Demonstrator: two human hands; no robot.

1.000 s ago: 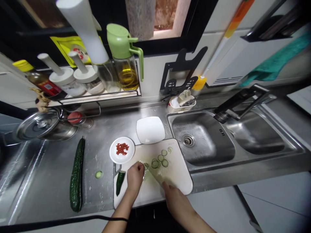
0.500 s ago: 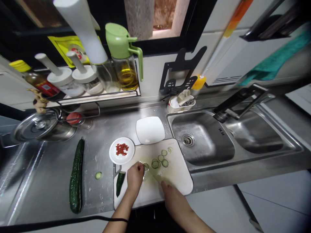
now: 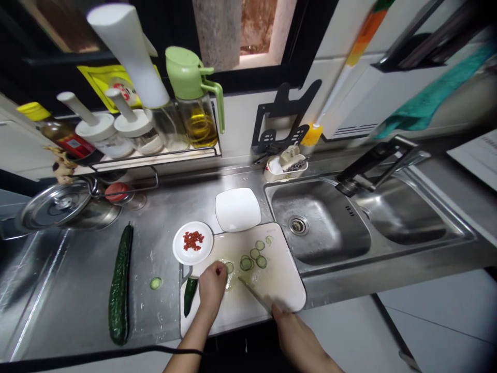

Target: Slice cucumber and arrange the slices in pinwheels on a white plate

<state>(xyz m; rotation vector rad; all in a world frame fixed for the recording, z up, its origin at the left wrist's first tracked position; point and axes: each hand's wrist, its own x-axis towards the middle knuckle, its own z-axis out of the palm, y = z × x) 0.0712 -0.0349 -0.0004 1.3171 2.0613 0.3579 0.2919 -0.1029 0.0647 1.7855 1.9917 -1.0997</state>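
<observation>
My left hand (image 3: 212, 287) is over the cutting board (image 3: 285, 290), its fingers pinched together at the edge of a cucumber slice (image 3: 229, 267). My right hand (image 3: 291, 327), at the board's front edge, is wrapped round the handle of a knife (image 3: 254, 293). The knife's blade points up and left across the board, its tip a little apart from my left fingertips. Several thin cucumber slices (image 3: 246, 263) lie on the board beyond the knife. A cut cucumber piece (image 3: 190, 296) lies on the board's left side, just left of my left hand.
A small plate of chopped red bits (image 3: 178, 250) and a white square plate (image 3: 237, 210) stand behind the board. Left on the counter are a whole cucumber (image 3: 120, 290) and a cucumber end (image 3: 156, 283). The sink (image 3: 322, 223) is to the right; a cable (image 3: 155, 349) crosses in front.
My right hand has drawn the knife back to the right and towards me, away from my left fingertips. My left hand stays by the same slice. The view has shifted slightly.
</observation>
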